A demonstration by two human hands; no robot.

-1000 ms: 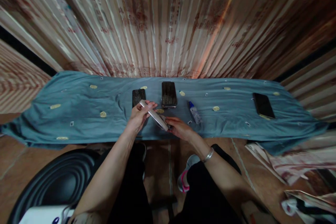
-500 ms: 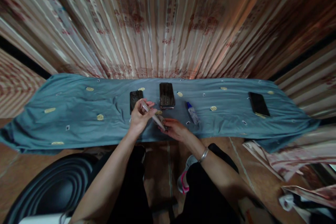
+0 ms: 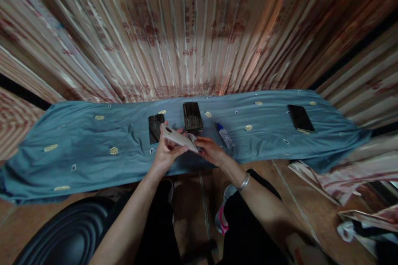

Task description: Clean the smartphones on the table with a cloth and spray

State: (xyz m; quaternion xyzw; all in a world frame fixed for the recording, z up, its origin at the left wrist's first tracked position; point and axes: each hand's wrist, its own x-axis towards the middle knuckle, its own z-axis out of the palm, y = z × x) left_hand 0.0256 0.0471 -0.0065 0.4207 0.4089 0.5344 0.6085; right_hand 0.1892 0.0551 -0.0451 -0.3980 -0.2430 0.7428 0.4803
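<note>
My left hand (image 3: 165,149) is closed on a white smartphone (image 3: 177,137), gripping it along the edges. The phone is tilted, with its pale back and dark round camera facing up. At the phone's right end is my right hand (image 3: 211,149), its fingers closed on a small grey piece (image 3: 192,137) too unclear to name. Just behind my left hand a black phone (image 3: 155,126) lies on the cloth, partly covered by my fingers. Beyond both hands is a stack of dark phones (image 3: 193,116). A clear bottle with a blue cap (image 3: 225,136) lies right of them.
A blue-green patterned cloth (image 3: 93,140) covers the long table. Another black phone (image 3: 300,118) lies toward the right end. Striped curtains (image 3: 174,29) hang behind and at both sides. A round black ridged object (image 3: 65,236) stands on the floor at lower left.
The white phone has turned from nearly edge-on so its back now shows. My right hand stays at its right end, and the grey piece is now more visible. The camera view has shifted slightly.
</note>
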